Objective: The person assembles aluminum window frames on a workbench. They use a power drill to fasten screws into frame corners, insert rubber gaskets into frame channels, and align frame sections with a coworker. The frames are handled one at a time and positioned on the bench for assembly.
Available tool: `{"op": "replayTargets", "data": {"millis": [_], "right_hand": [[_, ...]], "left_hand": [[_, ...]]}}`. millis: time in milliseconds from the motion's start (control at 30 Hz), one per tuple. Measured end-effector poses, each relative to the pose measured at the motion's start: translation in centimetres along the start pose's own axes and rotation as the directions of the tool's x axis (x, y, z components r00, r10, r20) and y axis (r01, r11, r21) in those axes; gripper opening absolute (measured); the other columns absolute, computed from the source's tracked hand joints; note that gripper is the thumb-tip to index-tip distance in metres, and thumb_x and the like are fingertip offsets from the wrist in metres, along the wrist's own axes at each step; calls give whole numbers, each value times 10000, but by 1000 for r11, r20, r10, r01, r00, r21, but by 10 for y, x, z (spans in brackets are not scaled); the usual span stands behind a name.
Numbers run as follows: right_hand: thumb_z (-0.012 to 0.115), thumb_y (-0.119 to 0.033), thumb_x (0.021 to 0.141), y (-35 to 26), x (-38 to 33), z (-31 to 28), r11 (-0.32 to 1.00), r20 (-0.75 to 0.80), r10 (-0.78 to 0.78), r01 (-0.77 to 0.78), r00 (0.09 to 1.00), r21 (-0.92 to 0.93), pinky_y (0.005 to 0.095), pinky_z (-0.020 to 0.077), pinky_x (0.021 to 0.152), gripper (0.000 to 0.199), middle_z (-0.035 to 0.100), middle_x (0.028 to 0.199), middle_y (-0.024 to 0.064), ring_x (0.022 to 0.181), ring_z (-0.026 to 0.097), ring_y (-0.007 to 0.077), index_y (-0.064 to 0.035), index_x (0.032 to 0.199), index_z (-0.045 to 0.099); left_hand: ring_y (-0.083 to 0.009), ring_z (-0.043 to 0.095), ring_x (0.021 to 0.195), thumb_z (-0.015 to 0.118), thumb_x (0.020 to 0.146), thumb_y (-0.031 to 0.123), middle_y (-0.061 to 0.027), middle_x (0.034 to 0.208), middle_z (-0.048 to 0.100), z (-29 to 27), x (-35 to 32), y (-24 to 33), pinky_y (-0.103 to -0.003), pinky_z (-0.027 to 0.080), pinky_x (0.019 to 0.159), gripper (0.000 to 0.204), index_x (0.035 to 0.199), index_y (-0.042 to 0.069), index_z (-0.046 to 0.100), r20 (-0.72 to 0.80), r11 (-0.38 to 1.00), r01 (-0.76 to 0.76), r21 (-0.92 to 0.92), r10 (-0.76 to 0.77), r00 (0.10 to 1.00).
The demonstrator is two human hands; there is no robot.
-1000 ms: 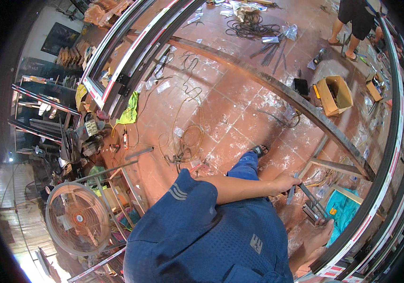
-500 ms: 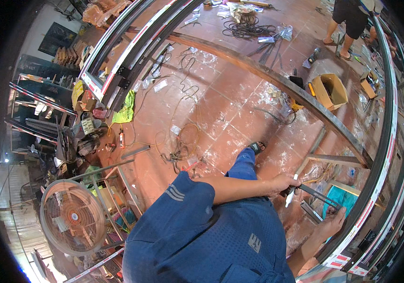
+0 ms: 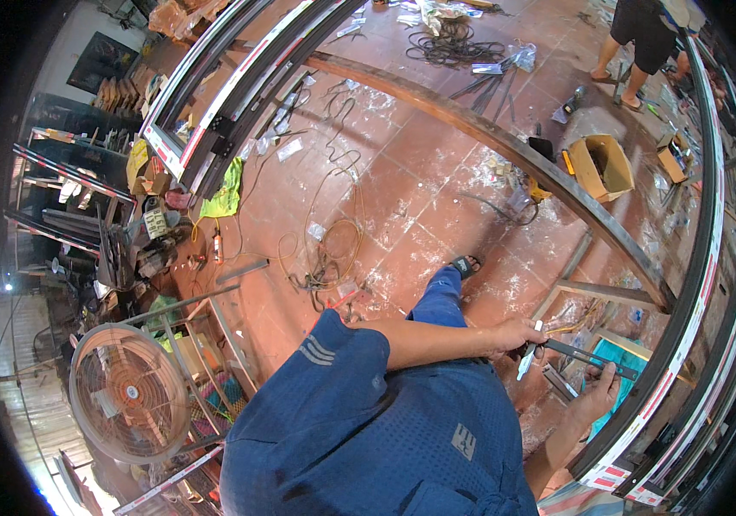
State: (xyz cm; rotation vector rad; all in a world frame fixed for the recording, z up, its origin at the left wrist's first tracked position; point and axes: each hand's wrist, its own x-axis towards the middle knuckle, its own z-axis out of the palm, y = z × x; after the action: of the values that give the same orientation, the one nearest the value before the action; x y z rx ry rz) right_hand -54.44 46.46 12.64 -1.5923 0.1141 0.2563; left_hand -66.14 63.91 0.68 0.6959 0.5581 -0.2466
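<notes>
Above the teal cloth (image 3: 612, 351), I observe the left hand (image 3: 516, 335) clamped on the near end of the dark strip (image 3: 578, 353); the right hand (image 3: 598, 397) pinches its far part. The tip now projects past those fingers, apparently exposing it. A white stick (image 3: 525, 363) hangs at the left hand.

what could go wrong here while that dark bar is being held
The long dark grey flat bar, held between the left hand and the right hand, ends near the black frame with a red-and-white strip in this view, so it might scrape it. The slim white object shares the left hand with the bar, so one could slip. Loose looped yellow cord on the reddish tiled floor might catch a foot.
</notes>
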Motion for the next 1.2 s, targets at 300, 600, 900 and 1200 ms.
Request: {"op": "replayTargets", "data": {"millis": [300,600,900,1200], "right_hand": [[682,-237,1086,9,5,33,998,98,6,-1,995,-59,274,571,668,173,700,881,22,764,653,111,-64,1099,681],[737,-142,1015,-3,-4,59,979,-10,27,-29,1000,-204,332,556,857,203,753,1038,73,913,687,176,4,1155,720],[715,-105,1034,-6,-16,30,998,-138,1,8,990,69,296,574,795,139,734,1001,60,871,690,128,-13,1129,674],[717,-177,1010,12,-31,-33,231,277,-470,420,838,-877,362,543,940,285,717,1117,113,990,682,231,43,1190,700]], "left_hand": [[-121,598,569,656,1065,280,-18,794,729,-17,-11,18,-315,434,479,204,998,107,742,-62,996,36,-82,-41,997],[-210,748,793,671,1070,225,-125,995,789,-41,-10,46,-364,619,731,221,1089,11,719,-33,990,50,-132,-55,998],[-194,750,784,678,1066,214,-98,969,798,-12,-14,75,-337,591,672,217,1145,17,725,115,978,204,52,-209,971],[-195,749,790,686,1061,301,-107,1006,796,27,-26,46,-348,604,687,340,1189,-9,740,202,953,243,179,-277,939]]}}
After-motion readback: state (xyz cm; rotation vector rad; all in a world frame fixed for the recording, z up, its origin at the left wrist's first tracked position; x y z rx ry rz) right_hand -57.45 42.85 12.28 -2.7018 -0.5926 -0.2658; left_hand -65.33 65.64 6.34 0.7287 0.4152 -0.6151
